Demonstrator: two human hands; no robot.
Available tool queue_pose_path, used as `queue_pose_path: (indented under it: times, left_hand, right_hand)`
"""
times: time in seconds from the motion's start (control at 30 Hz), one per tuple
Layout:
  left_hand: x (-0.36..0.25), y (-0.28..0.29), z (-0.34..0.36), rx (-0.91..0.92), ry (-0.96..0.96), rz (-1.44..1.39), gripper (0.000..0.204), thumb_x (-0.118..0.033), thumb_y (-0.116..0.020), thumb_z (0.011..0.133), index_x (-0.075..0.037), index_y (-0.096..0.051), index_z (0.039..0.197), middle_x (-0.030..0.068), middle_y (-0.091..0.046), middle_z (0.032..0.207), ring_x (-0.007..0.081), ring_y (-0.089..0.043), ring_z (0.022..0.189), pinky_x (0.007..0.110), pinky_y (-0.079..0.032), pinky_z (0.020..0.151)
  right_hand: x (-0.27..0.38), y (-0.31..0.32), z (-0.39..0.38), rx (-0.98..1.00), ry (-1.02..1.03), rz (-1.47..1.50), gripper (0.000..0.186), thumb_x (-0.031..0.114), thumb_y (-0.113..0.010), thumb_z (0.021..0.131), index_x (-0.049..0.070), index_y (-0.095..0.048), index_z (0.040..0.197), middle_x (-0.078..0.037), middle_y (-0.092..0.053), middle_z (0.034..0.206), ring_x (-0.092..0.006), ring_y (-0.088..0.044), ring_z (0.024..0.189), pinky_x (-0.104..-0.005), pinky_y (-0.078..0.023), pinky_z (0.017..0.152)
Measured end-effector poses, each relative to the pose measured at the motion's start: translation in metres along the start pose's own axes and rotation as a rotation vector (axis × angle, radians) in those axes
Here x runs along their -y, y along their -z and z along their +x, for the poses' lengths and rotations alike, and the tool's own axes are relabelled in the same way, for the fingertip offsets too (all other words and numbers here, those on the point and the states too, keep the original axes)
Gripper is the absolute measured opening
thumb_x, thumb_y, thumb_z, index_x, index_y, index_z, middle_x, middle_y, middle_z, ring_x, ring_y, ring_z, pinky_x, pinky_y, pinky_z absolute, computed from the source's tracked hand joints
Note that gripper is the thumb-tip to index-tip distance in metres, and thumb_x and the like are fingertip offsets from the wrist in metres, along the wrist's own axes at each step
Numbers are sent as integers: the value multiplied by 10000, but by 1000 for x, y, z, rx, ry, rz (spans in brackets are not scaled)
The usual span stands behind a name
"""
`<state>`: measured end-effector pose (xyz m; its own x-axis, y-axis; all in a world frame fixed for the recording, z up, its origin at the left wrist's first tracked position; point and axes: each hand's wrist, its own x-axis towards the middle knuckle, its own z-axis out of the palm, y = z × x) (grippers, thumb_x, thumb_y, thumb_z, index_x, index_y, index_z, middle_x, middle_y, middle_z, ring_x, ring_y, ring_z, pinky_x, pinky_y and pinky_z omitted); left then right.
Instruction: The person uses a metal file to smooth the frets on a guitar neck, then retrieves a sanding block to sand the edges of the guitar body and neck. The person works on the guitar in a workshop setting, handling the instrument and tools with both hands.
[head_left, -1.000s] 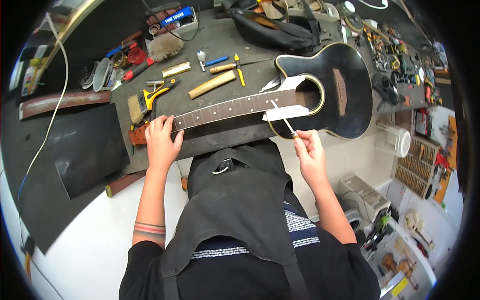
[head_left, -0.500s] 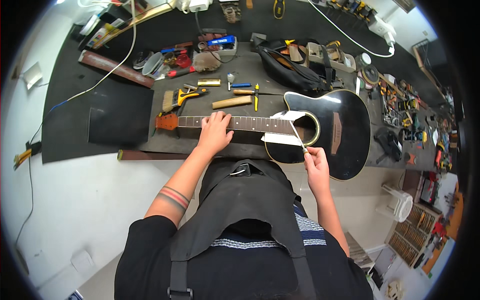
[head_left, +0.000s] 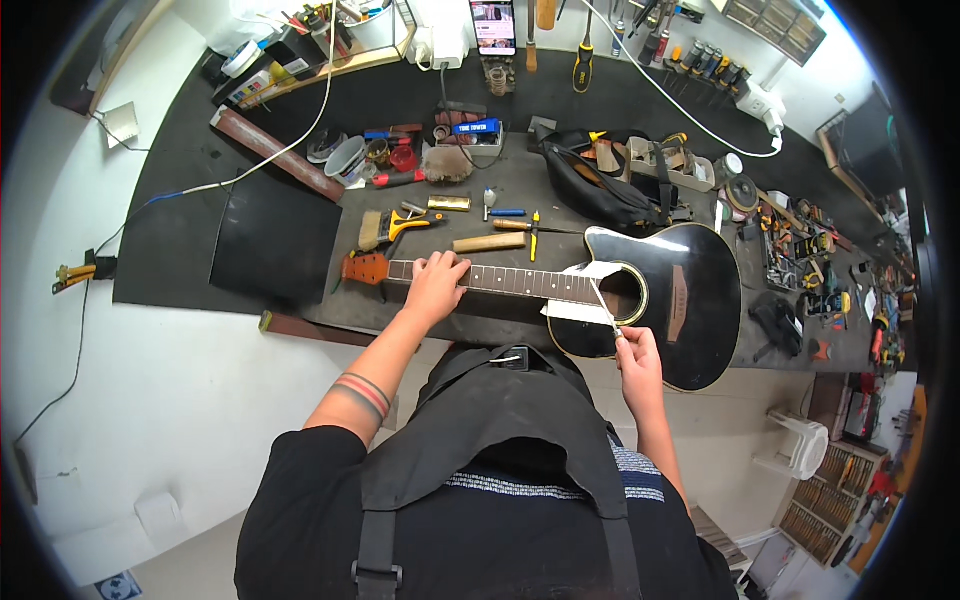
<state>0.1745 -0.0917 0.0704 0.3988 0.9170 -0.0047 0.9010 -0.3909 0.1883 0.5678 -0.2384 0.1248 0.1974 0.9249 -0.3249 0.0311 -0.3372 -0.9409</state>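
A black acoustic guitar (head_left: pixel 705 300) lies on its back on the bench, headstock (head_left: pixel 366 268) to the left. My left hand (head_left: pixel 437 285) is closed over the upper part of its fretboard (head_left: pixel 515 281), fingers across the strip and thumb nearer me. White paper or tape (head_left: pixel 575 311) lies on the body along both sides of the fretboard's end. In my right hand (head_left: pixel 640 358) is a slim tool with a thin, pale shaft (head_left: pixel 606 302), its exact kind unclear. The fingers pinch its near end. Its tip touches or hovers by the fretboard's end, beside the soundhole (head_left: pixel 625 293).
Beyond the neck lie a wooden block (head_left: pixel 489 242), a yellow-handled brush (head_left: pixel 385 230) and a small hammer (head_left: pixel 534 238). Farther back sits a black bag (head_left: pixel 600 185). A black panel (head_left: pixel 275 245) is on the left. Many tools (head_left: pixel 800 240) crowd the right side.
The view has tilted up, so the bench sits lower in the picture and a phone shows at the back. Both hands keep nearly the same places on the guitar.
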Motion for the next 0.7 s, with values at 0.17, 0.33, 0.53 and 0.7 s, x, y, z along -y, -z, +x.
queue_pose_path:
  times: [0.17,0.33,0.53,0.7]
  left_hand:
    - [23,-3,1,-28,-111,-31,525,-204,-892,858,-140,-727,1352,41,-639,1230,270,-603,1232,516,-439,1085]
    - [56,0,-1,-21,-192,-70,484,-211,-890,861,-127,-734,1311,46,-646,1212,272,-615,1216,505,-445,1066]
    - [100,6,-11,-58,-253,-76,405,-216,-883,857,-97,-720,1207,74,-625,1167,282,-610,1194,497,-452,1020]
    - [140,16,-38,-21,-160,-84,450,-184,-856,878,-105,-716,1298,72,-625,1241,287,-586,1244,502,-432,1058]
  right_hand:
    - [5,-25,-10,-67,30,25,162,114,-618,1134,-13,-615,1234,45,-568,800,-39,-452,704,-249,-382,632]
    - [2,-71,-14,-129,20,2,181,111,-611,1137,-20,-614,1263,32,-582,827,-59,-479,723,-258,-419,666]
    - [12,-144,-10,-65,-94,32,296,137,-572,1146,7,-556,1412,1,-601,925,-57,-489,694,-243,-413,614]
    - [28,-201,-18,-45,-127,16,373,138,-516,1152,43,-460,1509,-30,-638,986,-47,-478,609,-225,-388,513]
